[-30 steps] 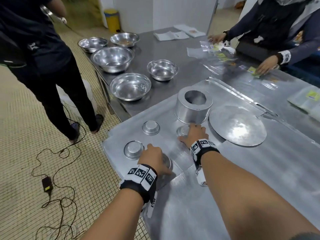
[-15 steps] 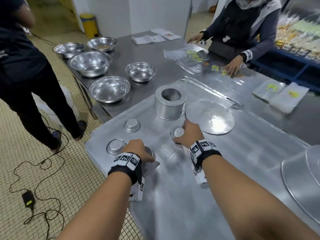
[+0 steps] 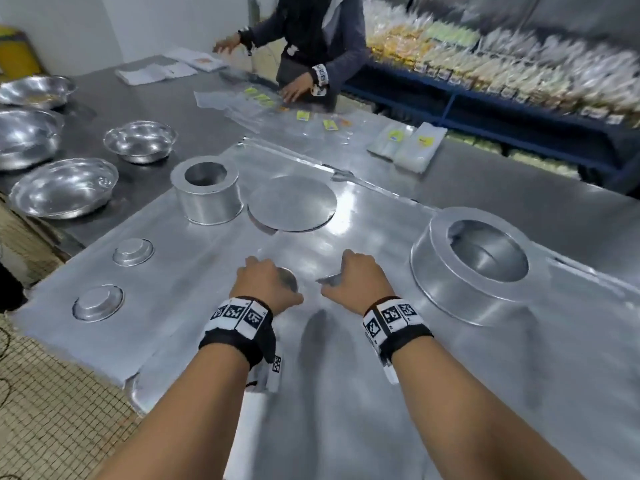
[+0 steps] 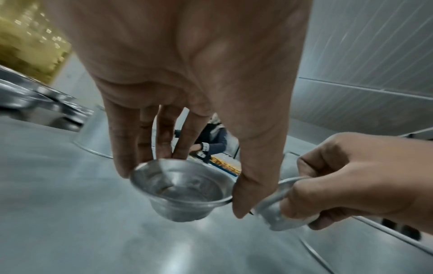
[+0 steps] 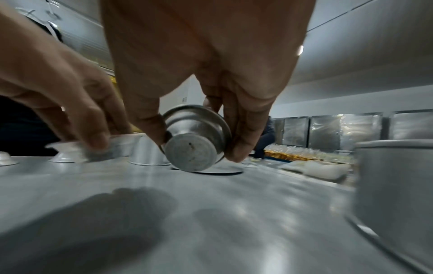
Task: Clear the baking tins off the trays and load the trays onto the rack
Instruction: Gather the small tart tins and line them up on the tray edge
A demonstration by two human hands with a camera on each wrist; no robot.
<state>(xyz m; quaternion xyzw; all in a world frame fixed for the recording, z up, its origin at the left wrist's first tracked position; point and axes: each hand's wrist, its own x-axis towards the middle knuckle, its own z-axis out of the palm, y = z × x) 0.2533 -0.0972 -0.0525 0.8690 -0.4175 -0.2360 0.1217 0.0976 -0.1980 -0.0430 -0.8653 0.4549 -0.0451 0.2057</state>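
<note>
Head view, centre of frame: left hand [image 3: 266,282] and right hand [image 3: 356,275] each lifting one small tin above the tray [image 3: 346,393], likely to gather them.

Left wrist view: fingertips pinching the upright cup tin [image 4: 181,192] at its rim.

Right wrist view: tilted tin [image 5: 194,139] pinched between thumb and fingers, bottom toward camera.

At the left edge of your head view sit four steel mixing bowls [image 3: 64,192] on the dark desk [image 3: 145,98], the smallest [image 3: 140,141] farthest right. Papers [image 3: 156,72] lie at upper centre. Across from you, at the top, another person [image 3: 311,39] in dark clothes has one palm on clear plastic bags [image 3: 256,105] with yellow labels. Two flat packets [image 3: 407,143] lie right of those. A blue shelf [image 3: 502,98] of packed goods fills the upper right. Tiled floor [image 3: 52,410] shows lower left, a yellow bin [image 3: 17,50] upper left.
</note>
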